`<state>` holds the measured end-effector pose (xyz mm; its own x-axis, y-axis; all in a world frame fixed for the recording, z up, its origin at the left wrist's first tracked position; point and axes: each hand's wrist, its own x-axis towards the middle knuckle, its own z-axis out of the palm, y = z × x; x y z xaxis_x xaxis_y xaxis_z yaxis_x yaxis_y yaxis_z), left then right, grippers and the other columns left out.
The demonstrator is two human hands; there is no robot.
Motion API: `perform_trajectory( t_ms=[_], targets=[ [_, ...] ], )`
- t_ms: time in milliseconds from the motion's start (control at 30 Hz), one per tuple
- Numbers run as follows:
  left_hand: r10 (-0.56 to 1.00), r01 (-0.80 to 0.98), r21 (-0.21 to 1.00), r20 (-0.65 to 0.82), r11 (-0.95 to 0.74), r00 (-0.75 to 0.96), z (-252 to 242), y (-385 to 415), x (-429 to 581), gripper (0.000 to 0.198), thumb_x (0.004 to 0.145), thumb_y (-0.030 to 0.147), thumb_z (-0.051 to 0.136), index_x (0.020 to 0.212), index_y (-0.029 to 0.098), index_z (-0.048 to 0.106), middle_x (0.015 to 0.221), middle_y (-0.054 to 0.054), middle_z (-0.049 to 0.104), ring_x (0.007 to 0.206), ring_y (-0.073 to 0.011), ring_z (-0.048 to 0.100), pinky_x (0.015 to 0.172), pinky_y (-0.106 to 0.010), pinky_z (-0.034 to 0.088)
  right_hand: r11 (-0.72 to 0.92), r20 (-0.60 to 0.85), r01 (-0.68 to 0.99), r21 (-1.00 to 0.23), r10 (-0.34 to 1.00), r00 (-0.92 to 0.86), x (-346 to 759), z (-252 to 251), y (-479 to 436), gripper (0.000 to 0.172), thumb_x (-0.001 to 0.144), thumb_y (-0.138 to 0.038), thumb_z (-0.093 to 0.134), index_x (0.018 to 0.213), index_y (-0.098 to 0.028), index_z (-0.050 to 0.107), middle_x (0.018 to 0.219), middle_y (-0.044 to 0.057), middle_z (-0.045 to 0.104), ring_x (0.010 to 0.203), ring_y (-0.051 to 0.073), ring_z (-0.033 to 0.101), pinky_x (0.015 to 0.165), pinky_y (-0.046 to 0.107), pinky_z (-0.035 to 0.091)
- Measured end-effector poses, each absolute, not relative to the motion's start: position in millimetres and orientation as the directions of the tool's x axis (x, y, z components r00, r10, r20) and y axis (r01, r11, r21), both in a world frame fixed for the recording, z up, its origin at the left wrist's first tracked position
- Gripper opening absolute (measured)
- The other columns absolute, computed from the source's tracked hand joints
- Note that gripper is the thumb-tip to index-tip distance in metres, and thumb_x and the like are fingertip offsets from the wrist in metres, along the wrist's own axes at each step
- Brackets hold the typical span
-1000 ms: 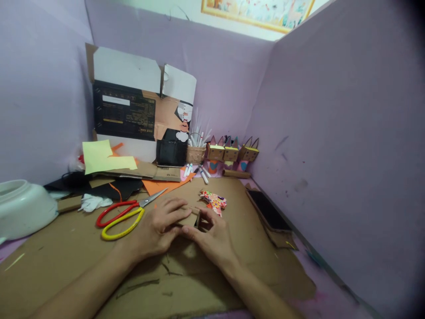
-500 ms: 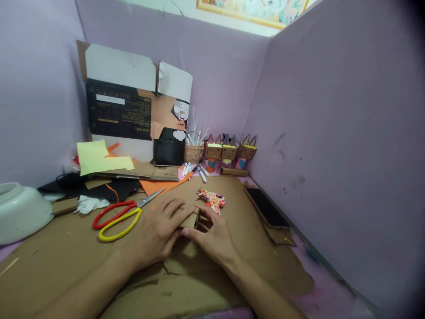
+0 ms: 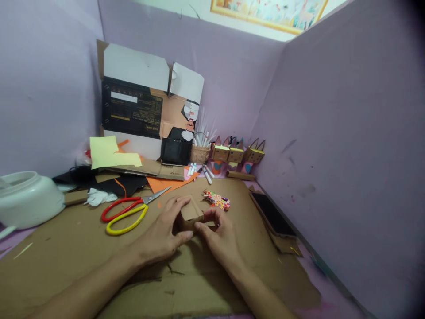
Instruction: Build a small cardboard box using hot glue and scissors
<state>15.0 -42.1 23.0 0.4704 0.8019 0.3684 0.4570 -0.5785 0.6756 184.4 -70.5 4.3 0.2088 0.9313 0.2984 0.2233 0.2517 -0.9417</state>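
Observation:
Between my two hands is a small brown cardboard box (image 3: 191, 212), its top panel and near side showing. My left hand (image 3: 166, 230) grips it from the left, with the fingers on the far left edge and the thumb at the near bottom corner. On the other side, my right hand (image 3: 219, 235) pinches the right near corner between thumb and fingers. Just beyond the box lies a flower-patterned paper cutout (image 3: 217, 200). Scissors (image 3: 131, 212) with one red and one yellow handle rest open to the left of my left hand.
A cardboard sheet (image 3: 259, 270) covers the table. At left stands a white pot (image 3: 29, 201); at right lies a phone (image 3: 274, 213). Markers (image 3: 207, 174), a pen basket (image 3: 200, 154), several cardboard animal figures (image 3: 235, 155) and an unfolded box (image 3: 133, 106) line the back.
The small box has been turned so its top and near side show. My left hand has shifted from over it to its left side. The whole view has swung slightly left.

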Motion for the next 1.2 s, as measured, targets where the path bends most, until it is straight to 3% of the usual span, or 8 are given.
perform_trajectory(
  t_ms=[267,400,500,600,767,1000,1133,1200],
  targets=[
    [0.879,0.480,0.744,0.320,-0.464,0.352,25,-44,20,0.056,0.071,0.026,0.063,0.123,0.016,0.046,0.122,-0.013,0.053,0.110,-0.0282,0.054,0.093,-0.045,0.046,0.255,0.307,0.317,-0.914,0.943,0.128,199,13,-68,0.014,0.068,-0.023,0.060,0.081,-0.018,0.061,0.079,0.004,0.067,0.071,0.018,0.064,0.059,0.027,0.051],
    [0.904,0.417,0.803,0.359,-0.425,0.230,24,-41,15,0.065,0.068,0.026,0.067,0.127,0.019,0.041,0.126,-0.012,0.052,0.109,-0.0263,0.056,0.092,-0.042,0.048,0.043,0.301,0.617,-0.786,0.898,0.320,237,37,-58,0.024,0.072,-0.034,0.058,0.087,-0.017,0.066,0.086,0.010,0.071,0.077,0.022,0.065,0.059,0.028,0.046],
    [0.931,0.378,0.851,0.346,-0.365,0.120,27,-37,10,0.074,0.065,0.027,0.070,0.131,0.018,0.037,0.123,-0.012,0.055,0.106,-0.0261,0.058,0.089,-0.042,0.050,-0.243,0.061,0.839,-0.487,0.949,0.310,254,47,-49,0.042,0.071,-0.056,0.054,0.055,-0.019,0.064,0.059,0.012,0.067,0.064,0.028,0.064,0.050,0.031,0.035],
    [0.933,0.358,0.865,0.356,-0.351,0.056,29,-33,6,0.079,0.063,0.027,0.072,0.133,0.018,0.036,0.123,-0.012,0.055,0.105,-0.0262,0.058,0.090,-0.042,0.050,-0.274,0.003,0.837,-0.473,0.950,0.312,249,44,-41,0.046,0.061,-0.060,0.061,0.038,-0.021,0.053,0.049,0.012,0.062,0.062,0.032,0.063,0.048,0.031,0.031],
    [0.929,0.361,0.862,0.367,-0.357,0.044,31,-32,3,0.081,0.061,0.027,0.073,0.133,0.016,0.036,0.123,-0.013,0.056,0.107,-0.0269,0.057,0.090,-0.042,0.050,-0.262,-0.045,0.698,-0.667,0.949,0.313,231,31,-32,0.033,0.050,-0.039,0.072,0.037,-0.022,0.047,0.041,0.005,0.054,0.056,0.025,0.060,0.044,0.027,0.035],
    [0.896,0.396,0.813,0.439,-0.427,0.063,32,-30,0,0.080,0.063,0.024,0.071,0.134,0.016,0.035,0.125,-0.013,0.055,0.110,-0.0270,0.056,0.094,-0.043,0.046,-0.132,-0.104,0.187,-0.973,0.983,0.150,238,34,-48,0.027,0.061,-0.043,0.062,0.069,-0.018,0.057,0.059,-0.002,0.054,0.053,0.011,0.053,0.058,0.029,0.055],
    [0.882,0.432,0.782,0.466,-0.450,0.075,30,-29,1,0.077,0.065,0.026,0.071,0.133,0.018,0.035,0.123,-0.012,0.056,0.110,-0.0267,0.056,0.094,-0.042,0.047,-0.011,-0.017,-0.167,-0.986,0.999,0.040,230,38,-62,0.038,0.055,-0.037,0.078,0.082,-0.013,0.063,0.063,0.002,0.061,0.050,0.009,0.051,0.044,0.020,0.047],
    [0.877,0.460,0.766,0.476,-0.450,0.066,29,-29,2,0.077,0.066,0.028,0.071,0.133,0.018,0.034,0.123,-0.012,0.056,0.110,-0.0271,0.056,0.093,-0.042,0.047,0.046,0.044,-0.172,-0.984,0.999,0.019,225,35,-67,0.040,0.060,-0.042,0.076,0.084,-0.012,0.065,0.051,0.000,0.058,0.039,0.007,0.043,0.033,0.016,0.034]
  ],
)
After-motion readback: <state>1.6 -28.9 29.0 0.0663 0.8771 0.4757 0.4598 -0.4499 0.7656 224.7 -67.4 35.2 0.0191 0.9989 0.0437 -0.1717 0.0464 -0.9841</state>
